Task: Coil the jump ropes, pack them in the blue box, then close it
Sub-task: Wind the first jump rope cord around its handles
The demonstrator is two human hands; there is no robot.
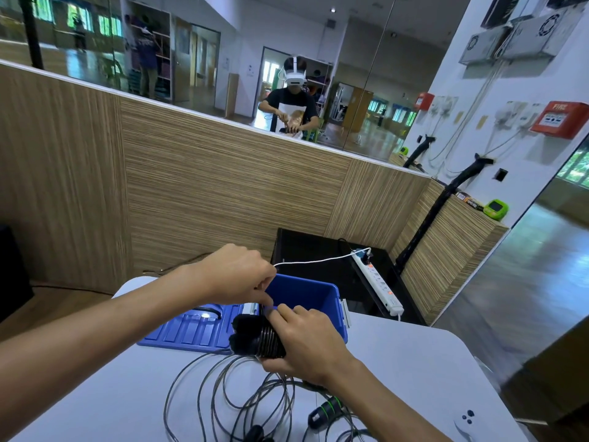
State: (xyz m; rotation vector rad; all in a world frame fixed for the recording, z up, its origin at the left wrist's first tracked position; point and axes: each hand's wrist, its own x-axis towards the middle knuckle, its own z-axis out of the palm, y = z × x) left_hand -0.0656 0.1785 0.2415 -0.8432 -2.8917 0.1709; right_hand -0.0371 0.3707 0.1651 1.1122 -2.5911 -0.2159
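My right hand [306, 342] grips a pair of black jump-rope handles [255, 338] with cord wound around them, held just in front of the blue box [322, 298]. My left hand [239, 275] pinches the thin cord at the top of the bundle, above the box's near rim. The box stands open on the white table [414, 362], its blue lid [191, 330] lying flat to its left. Loose grey cord [229, 397] lies in loops on the table below my hands. More black handles, one with green rings [325, 413], lie near the table's front edge.
A white power strip [379, 282] with a white cable sits on a black cabinet [306, 250] behind the table. A wood-panelled wall with a mirror above stands behind. A white controller [465, 422] lies at the table's right front.
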